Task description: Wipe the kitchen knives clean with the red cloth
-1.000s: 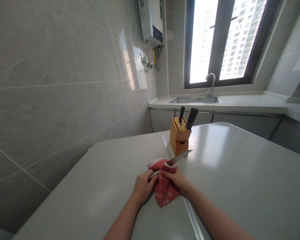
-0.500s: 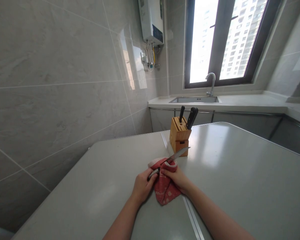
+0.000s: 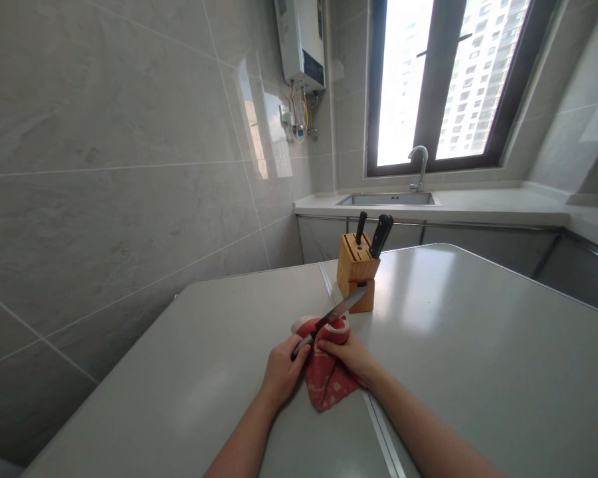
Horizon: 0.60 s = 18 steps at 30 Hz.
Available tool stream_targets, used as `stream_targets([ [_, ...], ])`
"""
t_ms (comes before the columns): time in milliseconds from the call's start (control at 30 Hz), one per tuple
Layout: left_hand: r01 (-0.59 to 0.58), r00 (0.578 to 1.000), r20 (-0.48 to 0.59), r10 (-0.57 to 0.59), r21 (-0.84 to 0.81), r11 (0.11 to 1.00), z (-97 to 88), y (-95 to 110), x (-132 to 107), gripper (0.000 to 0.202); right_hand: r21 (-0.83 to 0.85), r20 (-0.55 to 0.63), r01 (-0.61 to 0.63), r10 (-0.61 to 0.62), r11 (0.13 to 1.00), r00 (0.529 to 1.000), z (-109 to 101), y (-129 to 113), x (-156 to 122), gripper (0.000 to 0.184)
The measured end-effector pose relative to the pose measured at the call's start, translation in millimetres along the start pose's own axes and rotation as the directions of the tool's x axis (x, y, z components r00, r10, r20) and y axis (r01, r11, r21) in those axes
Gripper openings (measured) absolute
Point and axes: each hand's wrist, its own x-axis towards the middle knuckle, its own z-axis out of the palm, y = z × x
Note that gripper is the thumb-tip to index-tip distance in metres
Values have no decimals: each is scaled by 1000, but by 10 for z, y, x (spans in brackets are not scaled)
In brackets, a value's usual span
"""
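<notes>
The knife (image 3: 346,303) is held over the surface (image 3: 483,352), its handle gripped by the left hand (image 3: 282,369), its blade angled past a red cloth (image 3: 329,385) pinched by the right hand (image 3: 349,356). Thick folds should probably be kept between edge and fingers. Beyond, a knife block (image 3: 353,267) is placed; a sink (image 3: 386,199) is set beneath the window (image 3: 423,86).

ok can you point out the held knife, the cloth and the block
held knife (image 3: 341,309): head view, on the blade
cloth (image 3: 325,380): head view, on its lower red part
block (image 3: 361,269): head view, on its front face
</notes>
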Motion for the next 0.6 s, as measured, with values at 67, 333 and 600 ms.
stream_targets([
  [67,-5,1000,22,4,38,999,14,-13,-4,35,14,5,0,0,1000,1000,8,-20,-6,28],
  [333,-24,997,68,23,14,1000,10,20,7,33,109,54,-51,46,993,997,26,-18,-6,21],
  [600,-24,997,71,21,35,999,-9,76,1,35,86,18,-35,34,996,999,23,-51,-8,20],
])
